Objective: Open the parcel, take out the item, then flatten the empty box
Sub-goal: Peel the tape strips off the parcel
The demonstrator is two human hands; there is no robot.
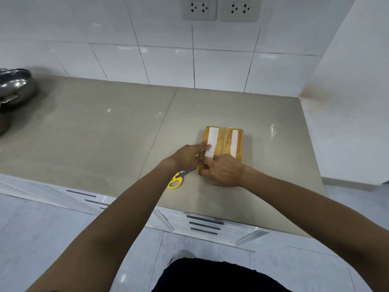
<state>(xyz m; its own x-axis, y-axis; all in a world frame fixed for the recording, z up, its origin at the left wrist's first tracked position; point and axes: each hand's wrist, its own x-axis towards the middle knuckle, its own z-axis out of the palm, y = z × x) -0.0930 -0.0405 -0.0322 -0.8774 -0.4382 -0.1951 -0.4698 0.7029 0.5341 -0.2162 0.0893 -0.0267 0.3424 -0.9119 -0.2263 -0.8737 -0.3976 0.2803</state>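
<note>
Grey stone-look counter [105, 131], white tiled wall behind, two wall sockets [220, 8] high on the tiles.

Parcel [223, 142]: flat brown cardboard box, lying on the right half of the counter, long side running away from the person. Two white labels on its top face, one toward the left edge with small print, one toward the right with a red outline beside it. A seam runs down the middle between them. Top flaps look closed along most of their length.

Left hand [188, 154]: resting against the box's near left side, fingers extended and laid flat, fingertips touching the printed label. It presses rather than grasps; nothing is enclosed in it.

Right hand [223, 172]: at the box's near end, fingers curled and pinched on a bit of cardboard or tape at the near left corner, which appears crumpled and lifted there. Exactly what the fingertips have hold of is hidden by the hand itself.

Scissors [179, 178]: yellow handles, lying on the counter just left of the hands, blades pointing toward the box's near corner and passing under the left wrist. Neither hand touches them.

Far left edge of the counter: steel pots [14, 87], shiny, well apart from the box.

Below the counter front: white drawers with dark strip handles [204, 223]. Pale tiled floor beneath.
</note>
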